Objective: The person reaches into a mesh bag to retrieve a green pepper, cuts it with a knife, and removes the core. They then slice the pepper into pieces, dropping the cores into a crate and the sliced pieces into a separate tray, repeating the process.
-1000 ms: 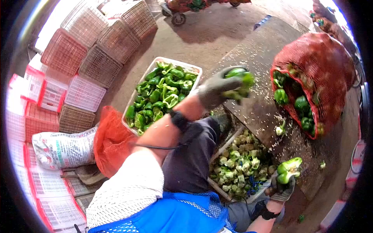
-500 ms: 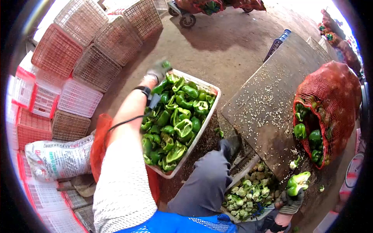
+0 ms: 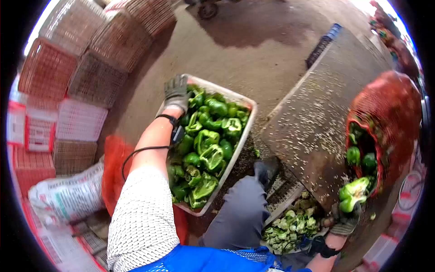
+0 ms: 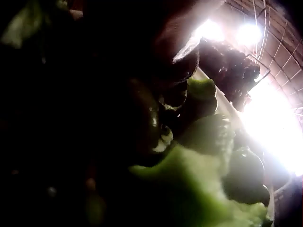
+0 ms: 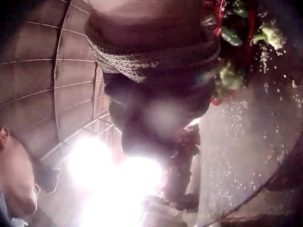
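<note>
My gloved left hand point(image 3: 176, 96) lies at the far left corner of a white crate point(image 3: 250, 119), its fingers extended over the rim. The crate is heaped with cut green bell peppers point(image 3: 213, 109), whose pale insides show on several pieces. In the left wrist view, pepper pieces point(image 4: 189, 170) fill the dark foreground. My gloved right hand point(image 3: 343, 220) grips an opened green bell pepper point(image 3: 353, 195), pale inside facing up, in front of a red mesh sack point(image 3: 389, 122). Below and left of that hand is a bin of pepper cores point(image 3: 290, 229).
A board point(image 3: 312, 122) strewn with seeds lies between crate and sack, with a blue crate point(image 3: 324, 45) at its far edge. Stacked plastic crates point(image 3: 97, 79) line the left side. A white printed sack point(image 3: 68, 195) and orange mesh point(image 3: 115, 170) lie near my left arm.
My left hand swung left from over the board to the crate's far corner, and the green pepper it carried is no longer in it. My right hand has kept its pepper, now nearer the sack.
</note>
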Action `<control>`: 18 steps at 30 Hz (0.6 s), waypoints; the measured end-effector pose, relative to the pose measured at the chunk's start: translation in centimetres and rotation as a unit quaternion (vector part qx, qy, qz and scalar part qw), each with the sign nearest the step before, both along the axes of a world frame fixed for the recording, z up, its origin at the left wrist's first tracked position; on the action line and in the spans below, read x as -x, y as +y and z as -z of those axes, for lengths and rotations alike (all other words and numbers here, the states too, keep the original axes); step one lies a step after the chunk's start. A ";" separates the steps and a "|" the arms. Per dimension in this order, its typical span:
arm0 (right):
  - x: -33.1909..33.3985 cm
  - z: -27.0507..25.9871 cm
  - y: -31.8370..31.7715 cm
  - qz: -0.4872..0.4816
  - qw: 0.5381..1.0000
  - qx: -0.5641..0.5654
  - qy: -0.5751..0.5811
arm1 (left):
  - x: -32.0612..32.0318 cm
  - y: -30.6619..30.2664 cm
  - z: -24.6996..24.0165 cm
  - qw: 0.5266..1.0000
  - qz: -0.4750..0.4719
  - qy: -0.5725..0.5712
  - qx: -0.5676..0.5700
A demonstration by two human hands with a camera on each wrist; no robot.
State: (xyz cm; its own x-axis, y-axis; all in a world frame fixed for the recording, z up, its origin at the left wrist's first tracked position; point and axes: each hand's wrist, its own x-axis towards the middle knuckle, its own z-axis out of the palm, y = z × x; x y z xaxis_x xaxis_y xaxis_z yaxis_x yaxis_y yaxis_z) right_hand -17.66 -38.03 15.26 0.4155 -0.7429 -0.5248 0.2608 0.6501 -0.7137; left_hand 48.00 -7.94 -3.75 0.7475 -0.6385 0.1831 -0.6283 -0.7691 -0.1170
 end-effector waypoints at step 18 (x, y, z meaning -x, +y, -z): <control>6.7 -7.7 4.3 -0.017 0.881 0.408 0.239 | 46.3 -20.8 -26.5 0.623 0.079 0.764 0.148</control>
